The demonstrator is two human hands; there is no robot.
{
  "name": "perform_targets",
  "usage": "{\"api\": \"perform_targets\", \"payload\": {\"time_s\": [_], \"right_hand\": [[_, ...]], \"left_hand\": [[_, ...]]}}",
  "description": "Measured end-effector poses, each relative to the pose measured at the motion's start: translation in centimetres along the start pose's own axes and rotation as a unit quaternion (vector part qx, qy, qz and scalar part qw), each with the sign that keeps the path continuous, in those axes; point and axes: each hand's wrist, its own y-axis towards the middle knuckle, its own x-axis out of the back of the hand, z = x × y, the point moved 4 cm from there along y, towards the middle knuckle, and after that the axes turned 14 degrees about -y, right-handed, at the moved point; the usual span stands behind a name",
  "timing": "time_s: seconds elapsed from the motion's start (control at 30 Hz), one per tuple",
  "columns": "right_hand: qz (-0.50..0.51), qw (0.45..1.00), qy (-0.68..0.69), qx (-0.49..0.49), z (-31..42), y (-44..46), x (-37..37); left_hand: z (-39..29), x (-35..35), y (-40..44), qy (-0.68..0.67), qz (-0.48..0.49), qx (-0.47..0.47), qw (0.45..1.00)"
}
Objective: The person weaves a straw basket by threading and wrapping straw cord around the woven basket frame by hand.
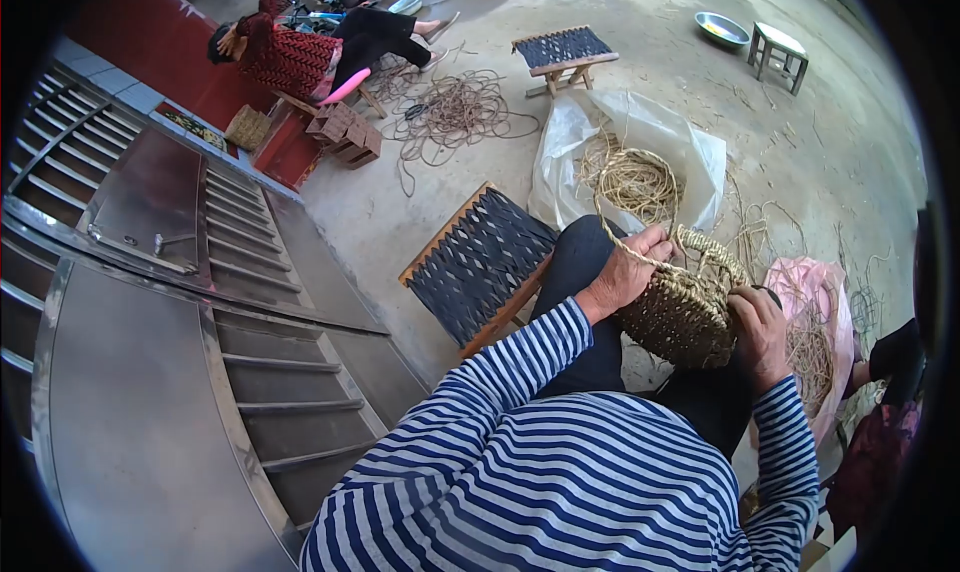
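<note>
A woven straw basket [682,312] rests on my lap, tilted, with its braided rim toward the far side. My left hand [632,272] is closed at the rim, pinching a braided straw rope [606,212] that loops up and away from the basket. Around the basket's right side my right hand [762,334] is closed, with the fingers over the edge. Just beyond my knees, a coil of the same straw rope [638,184] lies in a clear plastic bag [705,157]. The inside of the basket is mostly hidden.
A black-webbed stool [478,272] stands by my left leg, another stool [565,50] farther off. To the right is a pink bag of straw [805,302]. A seated person [290,57] sits near tangled brown cord [455,112]. Metal gates [140,372] flank my left.
</note>
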Motion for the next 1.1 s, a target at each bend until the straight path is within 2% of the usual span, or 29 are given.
{"api": "perform_targets", "payload": {"time_s": [0.07, 0.13, 0.2, 0.3, 0.37, 0.43, 0.47, 0.5, 0.53, 0.57, 0.6, 0.63, 0.67, 0.7, 0.77, 0.87, 0.93, 1.0, 1.03, 1.1], "right_hand": [[-0.063, 0.997, -0.018, -0.051, 1.2, 0.1, 1.2], [-0.059, 0.992, 0.000, -0.108, 0.7, -1.3, 0.4], [-0.042, 0.990, 0.043, -0.125, 0.4, -1.4, -0.1], [-0.023, 0.990, 0.080, -0.112, -0.3, -0.6, 0.3], [0.066, 0.974, 0.161, -0.143, -0.6, -0.4, 0.6], [0.099, 0.978, 0.153, -0.098, -1.2, -0.5, 0.4], [0.118, 0.980, 0.142, -0.073, -1.7, -0.7, 0.4], [0.104, 0.987, 0.121, -0.030, -2.0, -0.6, 0.5], [0.132, 0.987, 0.087, -0.010, -2.0, -0.5, 1.0], [0.157, 0.984, 0.082, -0.005, -1.9, -0.6, 1.1], [0.144, 0.986, 0.080, -0.002, -1.9, -1.0, 1.2], [0.139, 0.986, 0.090, -0.021, -1.7, -1.5, 1.4], [0.115, 0.990, 0.079, -0.029, -1.6, -2.2, 1.2], [0.116, 0.989, 0.076, -0.045, -1.7, -3.1, 1.2], [0.112, 0.988, 0.080, -0.067, -1.1, -3.8, 1.5], [0.112, 0.989, 0.071, -0.061, -1.4, -5.3, 1.6], [0.128, 0.984, 0.036, -0.119, -3.4, -8.0, 2.3], [0.119, 0.979, -0.043, -0.162, -5.6, -12.6, 4.1], [0.146, 0.967, -0.048, -0.205, -6.8, -15.2, 5.5], [0.135, 0.948, -0.098, -0.269, -8.5, -20.2, 8.2]], "left_hand": [[0.4, 0.0, 0.3, -0.001, 0.006, -0.002, 1.000], [0.8, -0.2, 0.4, -0.026, -0.009, -0.023, 0.999], [0.7, -0.1, 0.3, 0.028, 0.002, -0.012, 1.000], [0.5, -0.2, 0.3, -0.009, 0.007, 0.002, 1.000], [0.6, -0.1, 0.5, -0.003, 0.003, 0.000, 1.000], [0.2, -0.2, 0.3, 0.044, 0.003, 0.010, 0.999], [3.4, -0.2, 0.4, 0.073, -0.027, -0.123, 0.989], [1.1, -0.2, 0.3, 0.041, -0.002, -0.053, 0.998], [0.7, -0.1, 0.5, 0.144, 0.024, -0.131, 0.981], [0.4, -0.2, 0.3, 0.133, 0.020, -0.143, 0.980], [-0.4, -0.5, 0.1, 0.075, 0.003, -0.056, 0.996], [1.0, -0.6, -0.2, -0.063, -0.014, 0.060, 0.996], [-0.5, -0.8, -0.3, -0.023, -0.003, 0.044, 0.999], [0.2, -1.0, -0.5, -0.056, 0.000, 0.024, 0.998], [-0.4, -1.1, -0.9, -0.038, 0.015, -0.001, 0.999], [-0.7, -1.1, -1.1, -0.009, 0.016, -0.022, 1.000], [-0.5, -0.9, -0.9, -0.024, -0.013, -0.018, 0.999], [0.2, 0.3, -0.4, 0.013, -0.008, -0.032, 0.999], [-1.2, 0.0, -0.2, 0.019, -0.005, -0.069, 0.997], [-0.8, 0.2, -0.3, 0.016, -0.008, -0.059, 0.998]]}}
